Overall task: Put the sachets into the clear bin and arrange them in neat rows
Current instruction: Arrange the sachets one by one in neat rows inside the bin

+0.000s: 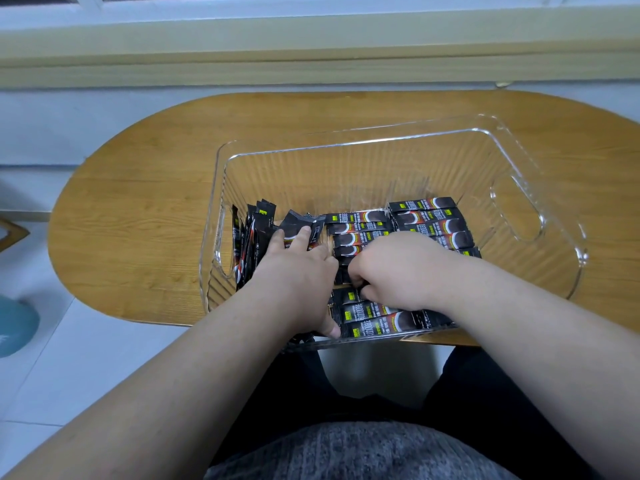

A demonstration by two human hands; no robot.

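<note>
the clear bin [346, 174] stands on the oval wooden table [138, 220], and all the sachets [356, 233] that i can see are already inside it. they are slim black coffee sticks. 2 flat rows lie across the floor of the bin, 1 in the middle and 1 at the right [433, 216]. more sticks lie flat against the near wall [381, 320]. at the left wall a bundle [254, 237] stands on end and leans, not in order.

the left hand [298, 271] is spread, with the fingers nearly straight. the fingers rest on some tilted sticks beside the bundle, and the thumb reaches to the near wall. it grips nothing. the right hand [398, 268] is curled over the middle row, and its fingers seem to pinch 1 or more sticks there; the fingertips are mostly hidden.

i judge each stick to be very light, thin and a little stiff from the powder, with a glossy film that slides easily. a loose pile will fan out. it is better to pinch several together by the long edges, or to push the short ends flat with straight fingers.
</note>
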